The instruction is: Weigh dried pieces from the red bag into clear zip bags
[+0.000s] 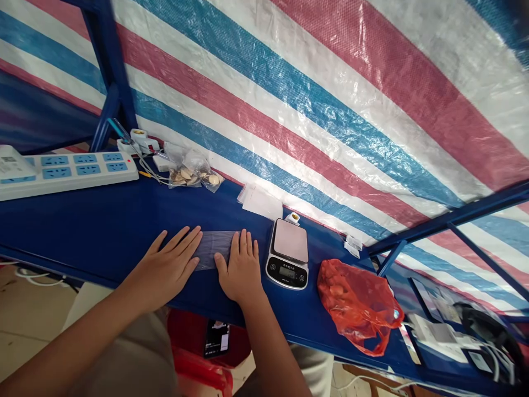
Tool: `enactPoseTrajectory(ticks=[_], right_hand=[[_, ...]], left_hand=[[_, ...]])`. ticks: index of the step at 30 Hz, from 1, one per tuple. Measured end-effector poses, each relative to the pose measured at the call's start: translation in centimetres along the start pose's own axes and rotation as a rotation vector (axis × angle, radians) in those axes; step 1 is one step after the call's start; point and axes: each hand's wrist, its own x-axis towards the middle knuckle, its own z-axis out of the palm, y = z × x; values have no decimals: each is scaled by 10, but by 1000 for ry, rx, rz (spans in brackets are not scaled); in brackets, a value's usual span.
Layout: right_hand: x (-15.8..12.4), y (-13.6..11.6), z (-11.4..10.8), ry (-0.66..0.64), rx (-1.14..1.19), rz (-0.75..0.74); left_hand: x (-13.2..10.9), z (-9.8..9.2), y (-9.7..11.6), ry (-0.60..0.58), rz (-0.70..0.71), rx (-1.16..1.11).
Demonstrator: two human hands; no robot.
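Observation:
A thin clear plastic bag (212, 247) lies flat on the blue table (103, 220). On its left end rests my left hand (171, 270), palm down with fingers stretched out. My right hand (242, 267) lies flat over the bag's right end, thumb apart from the fingers. Just right of that hand stands a kitchen scale (288, 253) with a pale square top and a lit display; its digits are too small to read. Nothing sits on the scale's top. Farther right is a red plastic bag (351, 298) whose contents I cannot make out clearly.
Behind the hands lie white packets (260, 201) and clear bags with light brown pieces (185, 175). A power strip (70, 171) spans the left. Striped sheeting (268, 110) walls the back. Below the table edge, a phone (217, 337) rests on a red stool (190, 364).

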Motion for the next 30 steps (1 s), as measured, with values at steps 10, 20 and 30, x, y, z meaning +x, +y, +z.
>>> enactPoseTrajectory(ticks=[10, 20, 30], right_hand=[[-2, 1, -1, -1, 30, 43], [-22, 7, 0, 23, 25, 74], [-74, 12, -1, 272, 249, 2]], left_hand=[[-1, -5, -4, -42, -27, 40], [1, -12, -8, -75, -52, 35], [12, -41, -14, 12, -236, -51]])
